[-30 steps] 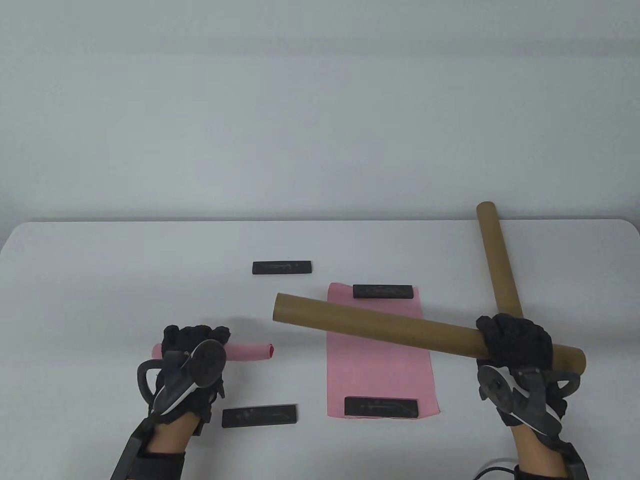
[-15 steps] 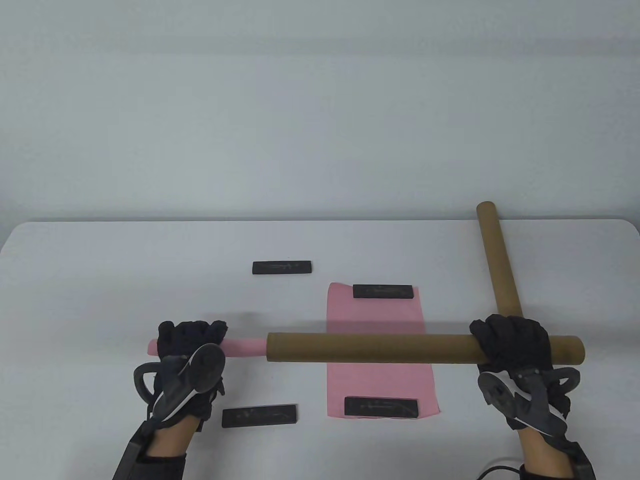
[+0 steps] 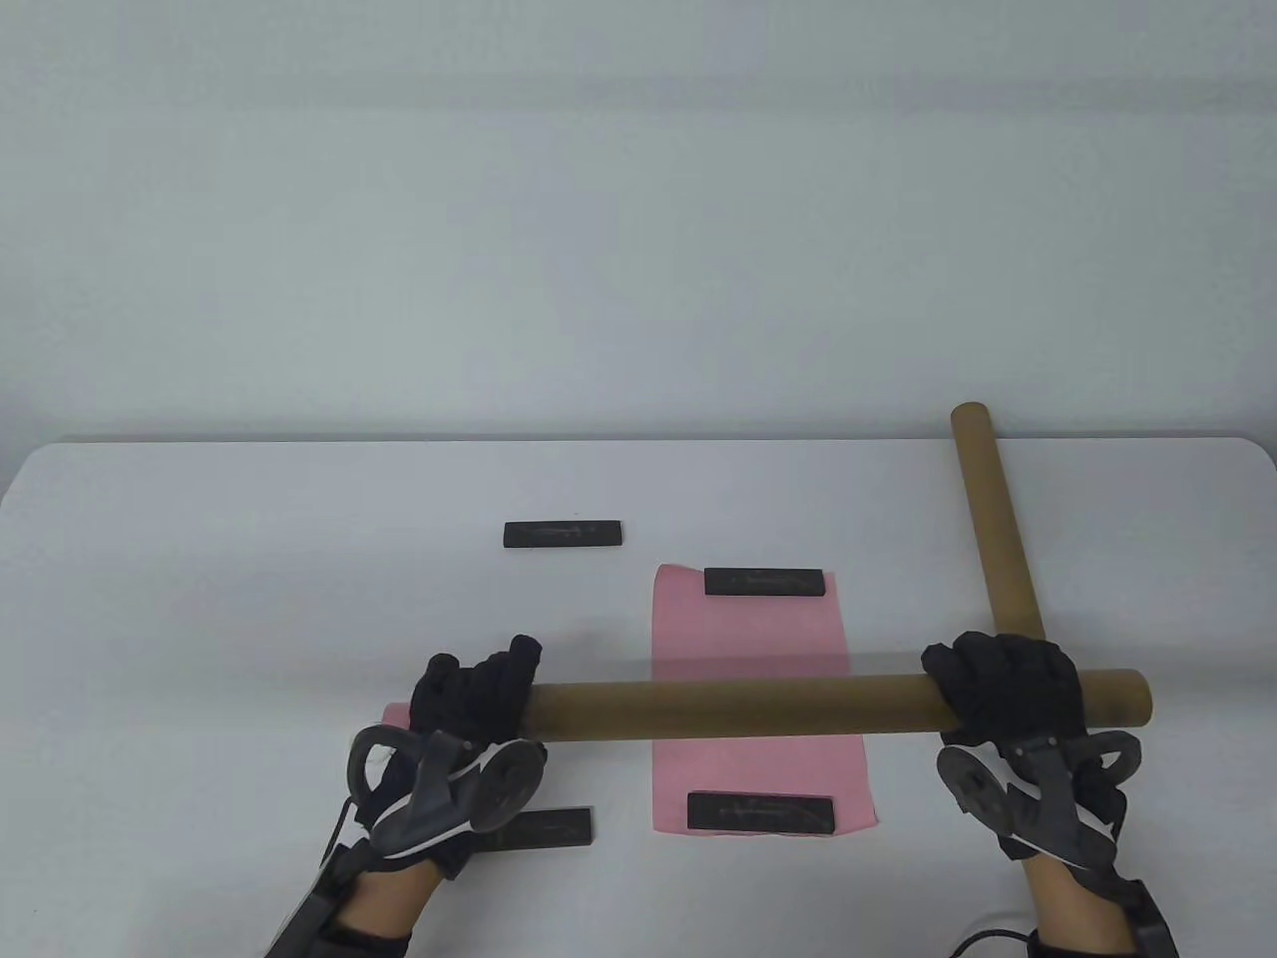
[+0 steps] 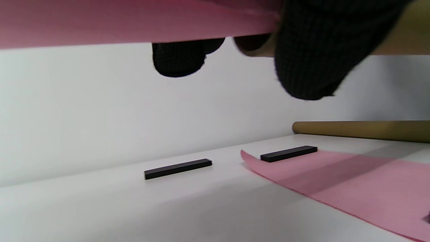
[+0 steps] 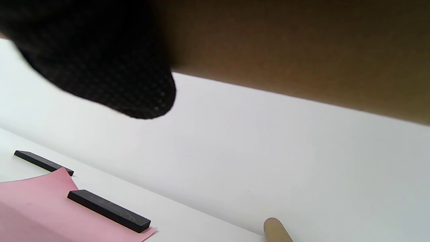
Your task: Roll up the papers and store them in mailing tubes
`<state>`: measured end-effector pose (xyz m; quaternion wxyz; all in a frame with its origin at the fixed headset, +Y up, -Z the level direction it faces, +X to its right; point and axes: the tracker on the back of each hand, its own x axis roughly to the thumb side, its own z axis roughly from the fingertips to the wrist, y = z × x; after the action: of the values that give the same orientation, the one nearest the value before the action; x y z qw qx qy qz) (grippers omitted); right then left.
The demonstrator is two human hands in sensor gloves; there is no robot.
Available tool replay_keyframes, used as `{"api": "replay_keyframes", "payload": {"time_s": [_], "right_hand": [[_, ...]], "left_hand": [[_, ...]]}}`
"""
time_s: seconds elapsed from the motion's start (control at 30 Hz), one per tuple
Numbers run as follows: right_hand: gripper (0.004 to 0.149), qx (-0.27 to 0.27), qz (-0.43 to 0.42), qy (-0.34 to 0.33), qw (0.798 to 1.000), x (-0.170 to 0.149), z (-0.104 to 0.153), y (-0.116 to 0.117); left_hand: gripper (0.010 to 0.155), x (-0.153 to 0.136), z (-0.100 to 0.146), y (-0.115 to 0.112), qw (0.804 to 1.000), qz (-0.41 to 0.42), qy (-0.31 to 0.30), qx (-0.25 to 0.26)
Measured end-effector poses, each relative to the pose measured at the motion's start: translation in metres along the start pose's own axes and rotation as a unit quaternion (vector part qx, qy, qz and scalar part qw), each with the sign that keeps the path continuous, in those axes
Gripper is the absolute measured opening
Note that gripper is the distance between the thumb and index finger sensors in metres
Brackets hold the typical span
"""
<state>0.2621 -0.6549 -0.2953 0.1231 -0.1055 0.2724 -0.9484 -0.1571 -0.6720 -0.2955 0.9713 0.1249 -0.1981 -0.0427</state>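
My right hand (image 3: 1008, 689) grips a brown mailing tube (image 3: 738, 704) near its right end and holds it level above the table. My left hand (image 3: 474, 694) grips a rolled pink paper (image 3: 396, 715) at the tube's left mouth; most of the roll is hidden inside the tube or under my hand. In the left wrist view the pink roll (image 4: 134, 20) runs along the top under my fingers (image 4: 305, 60). In the right wrist view the tube (image 5: 295, 50) fills the top. A flat pink sheet (image 3: 758, 768) lies under the tube, pinned by two black bars.
A second brown tube (image 3: 993, 524) lies at the right, reaching past the table's back edge. Black weight bars lie at the back (image 3: 564, 534), on the sheet's far end (image 3: 765, 581), on its near end (image 3: 760, 812), and near my left wrist (image 3: 549, 828).
The tube swung level, then my left hand moved right and pushed the pink roll into the tube's left mouth. Only a short pink end shows now.
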Motion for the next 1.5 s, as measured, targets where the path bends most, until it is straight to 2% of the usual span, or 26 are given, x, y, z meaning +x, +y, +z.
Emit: {"api": "replay_keyframes", "payload": {"time_s": [0.17, 0.43, 0.53, 0.6, 0.7, 0.8, 0.87, 0.9, 1.1, 1.4, 1.5], "right_hand": [[0.064, 0.006, -0.021, 0.003, 1.0, -0.002, 0.001, 0.003], [0.064, 0.008, -0.021, 0.018, 1.0, -0.002, 0.0, 0.005], [0.064, 0.008, -0.014, 0.027, 0.999, -0.002, 0.0, 0.005], [0.065, 0.011, -0.013, 0.035, 0.999, -0.003, -0.001, 0.005], [0.064, 0.011, -0.008, 0.041, 0.999, -0.004, -0.002, 0.004], [0.064, 0.01, -0.002, 0.044, 0.999, -0.003, -0.002, 0.004], [0.065, 0.012, 0.001, 0.047, 0.999, -0.001, -0.003, 0.005], [0.065, 0.013, 0.002, 0.048, 0.999, -0.001, -0.003, 0.005], [0.065, 0.02, 0.005, 0.037, 0.999, 0.004, -0.004, 0.008], [0.065, 0.019, 0.001, 0.035, 0.999, 0.009, -0.005, 0.008], [0.065, 0.022, -0.002, 0.036, 0.999, 0.008, -0.005, 0.009]], "left_hand": [[0.099, 0.0, 0.004, 0.003, 0.997, 0.055, -0.007, 0.044], [0.105, -0.006, 0.007, 0.014, 0.996, 0.049, -0.002, 0.07], [0.113, -0.022, 0.014, 0.026, 0.991, 0.059, 0.059, 0.105], [0.115, -0.037, 0.016, 0.03, 0.986, 0.067, 0.117, 0.103], [0.118, -0.064, 0.018, 0.023, 0.973, 0.114, 0.194, 0.056], [0.121, -0.078, 0.016, 0.009, 0.958, 0.159, 0.237, 0.001], [0.12, -0.079, 0.013, 0.0, 0.96, 0.163, 0.227, -0.03], [0.118, -0.077, 0.013, -0.001, 0.96, 0.166, 0.225, -0.025], [0.109, -0.058, 0.003, -0.011, 0.961, 0.248, 0.122, -0.016], [0.1, -0.028, 0.002, -0.006, 0.965, 0.259, 0.023, 0.018], [0.1, -0.029, 0.001, -0.005, 0.969, 0.243, 0.03, 0.017]]}}
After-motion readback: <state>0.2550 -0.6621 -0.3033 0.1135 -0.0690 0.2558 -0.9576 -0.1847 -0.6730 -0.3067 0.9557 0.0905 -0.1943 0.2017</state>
